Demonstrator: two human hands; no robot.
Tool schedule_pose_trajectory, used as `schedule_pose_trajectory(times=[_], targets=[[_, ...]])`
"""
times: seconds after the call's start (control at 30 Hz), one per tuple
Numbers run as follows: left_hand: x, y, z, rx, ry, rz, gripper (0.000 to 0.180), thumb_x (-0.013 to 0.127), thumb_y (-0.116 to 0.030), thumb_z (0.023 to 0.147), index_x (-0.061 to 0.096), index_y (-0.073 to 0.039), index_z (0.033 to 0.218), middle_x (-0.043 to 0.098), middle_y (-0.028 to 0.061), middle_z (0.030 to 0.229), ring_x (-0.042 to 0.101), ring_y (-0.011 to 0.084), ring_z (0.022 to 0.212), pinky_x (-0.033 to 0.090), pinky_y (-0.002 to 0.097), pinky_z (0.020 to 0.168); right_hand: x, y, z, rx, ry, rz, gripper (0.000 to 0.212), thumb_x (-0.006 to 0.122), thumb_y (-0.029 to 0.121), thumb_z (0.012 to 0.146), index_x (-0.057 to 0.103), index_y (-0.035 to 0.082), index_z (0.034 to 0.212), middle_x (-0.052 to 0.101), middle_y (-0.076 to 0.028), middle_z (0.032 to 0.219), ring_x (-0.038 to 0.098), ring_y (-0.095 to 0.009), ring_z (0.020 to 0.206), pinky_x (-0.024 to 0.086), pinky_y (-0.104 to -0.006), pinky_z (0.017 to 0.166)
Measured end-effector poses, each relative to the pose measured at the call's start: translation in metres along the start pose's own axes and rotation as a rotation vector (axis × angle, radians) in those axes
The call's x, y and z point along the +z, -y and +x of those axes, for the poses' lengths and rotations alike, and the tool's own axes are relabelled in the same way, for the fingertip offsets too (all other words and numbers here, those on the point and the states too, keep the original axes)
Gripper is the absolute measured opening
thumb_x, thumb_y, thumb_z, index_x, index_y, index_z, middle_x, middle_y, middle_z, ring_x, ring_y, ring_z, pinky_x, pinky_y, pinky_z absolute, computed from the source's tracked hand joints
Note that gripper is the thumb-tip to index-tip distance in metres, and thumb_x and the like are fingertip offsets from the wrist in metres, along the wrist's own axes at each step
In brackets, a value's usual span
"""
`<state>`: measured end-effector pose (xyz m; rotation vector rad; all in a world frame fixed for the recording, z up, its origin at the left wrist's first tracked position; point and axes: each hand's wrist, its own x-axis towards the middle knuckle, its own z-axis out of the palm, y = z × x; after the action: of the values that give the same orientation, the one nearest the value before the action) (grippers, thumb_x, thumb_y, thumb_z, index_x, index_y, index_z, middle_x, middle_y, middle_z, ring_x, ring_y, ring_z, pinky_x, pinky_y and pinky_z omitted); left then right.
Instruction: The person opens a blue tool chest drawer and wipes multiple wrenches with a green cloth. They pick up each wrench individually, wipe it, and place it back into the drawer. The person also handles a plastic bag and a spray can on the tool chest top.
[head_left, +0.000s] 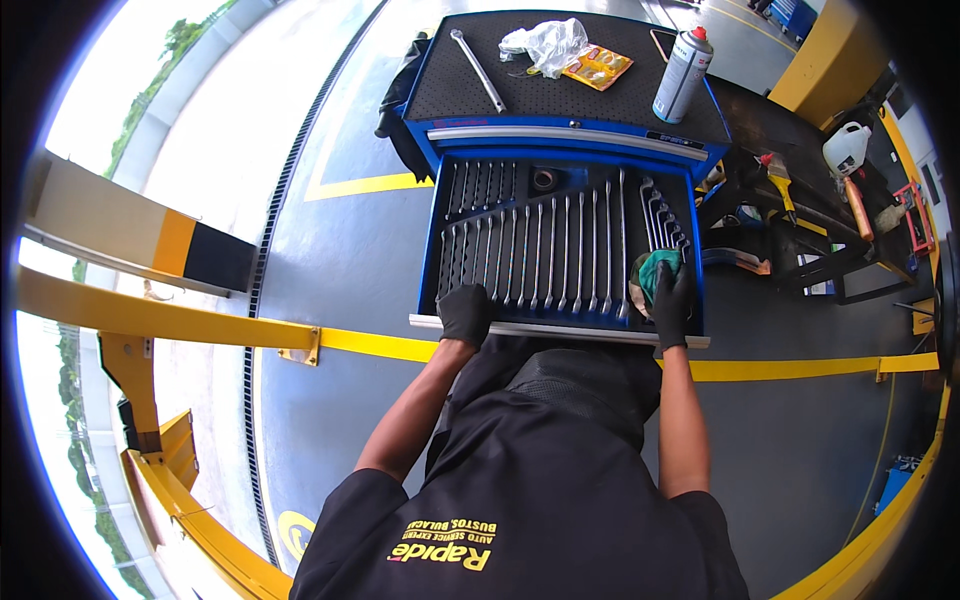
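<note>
A blue tool-cabinet drawer [435,235] is pulled out in front of me, lined with black trays. Combination wrenches [553,250] lie in a row in it, with smaller wrenches [485,185] at the back left and offset ring wrenches [660,218] at the right. My left hand [466,315], black-gloved, curls over the drawer's front edge at the left; its fingertips are partly hidden. In the drawer's front right corner, my gloved right hand [673,300] is closed on a green cloth [655,268], partly over the ends of the offset wrenches.
On the cabinet top [560,105] are a long metal tool [478,68], a plastic bag [550,45], a yellow packet [598,67] and a spray can [684,75]. A dark bench [810,215] holding a brush [779,185] stands right. Yellow rails [160,305] run at left.
</note>
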<state>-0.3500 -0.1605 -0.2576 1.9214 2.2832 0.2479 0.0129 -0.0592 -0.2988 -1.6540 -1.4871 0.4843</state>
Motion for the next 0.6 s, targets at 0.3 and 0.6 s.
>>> schedule_pose_trajectory(times=[0.3, 0.6], targets=[[-0.085, -0.017, -0.006, -0.05, -0.339, -0.52, 0.025, 0.065, -0.021, 0.092, 0.053, -0.003, 0.08, 0.058, 0.0187, 0.072, 0.059, 0.0403, 0.07, 0.043, 0.0465, 0.061, -0.006, 0.054, 0.008, 0.506, 0.625, 1.501, 0.05, 0.038, 0.04, 0.105, 0.054, 0.003, 0.134, 0.062, -0.012, 0.13, 0.06, -0.026, 0.119, 0.046, -0.041, 0.106], [-0.139, -0.135, -0.035, 0.106, -0.306, -1.444, 0.011, 0.06, -0.009, 0.098, 0.057, 0.0, 0.093, 0.059, 0.0028, 0.075, 0.05, 0.0072, 0.068, 0.044, 0.028, 0.062, -0.021, 0.231, -0.027, 0.663, 0.772, 1.843, 0.036, 0.048, 0.023, 0.104, 0.052, 0.003, 0.134, 0.061, -0.011, 0.128, 0.063, -0.024, 0.113, 0.051, -0.0385, 0.1]])
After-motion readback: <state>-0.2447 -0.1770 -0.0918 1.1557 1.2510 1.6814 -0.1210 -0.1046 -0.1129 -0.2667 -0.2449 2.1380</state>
